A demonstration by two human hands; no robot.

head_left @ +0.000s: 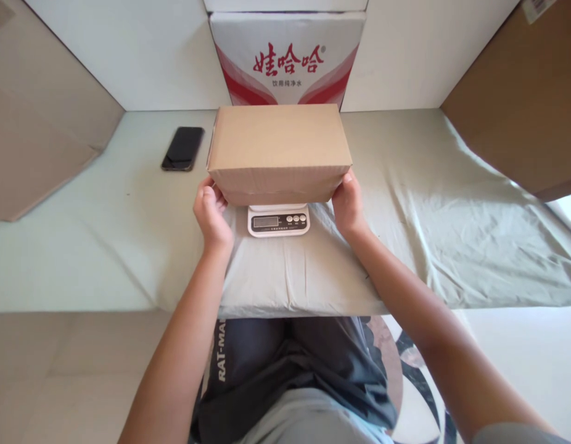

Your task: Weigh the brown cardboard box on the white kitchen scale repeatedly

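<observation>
A plain brown cardboard box (279, 139) is between my two hands, directly over a white kitchen scale (279, 231). My left hand (213, 213) grips its near left corner, fingers curled under and thumb up. At the near right corner my right hand (348, 200) holds it, with the fingers mostly hidden behind the side. The front of the scale, with its small grey display and round buttons, shows below the box, while its weighing platform is almost wholly covered. Whether the box rests on the platform or hovers just over it, I cannot tell.
Left of the box, a black phone (182, 148) lies on the pale green cloth (128, 246). A white-and-red printed carton (290, 58) stands behind. Large brown cardboard pieces flank the surface at left (45, 117) and right (521, 105). The cloth is wrinkled on the right.
</observation>
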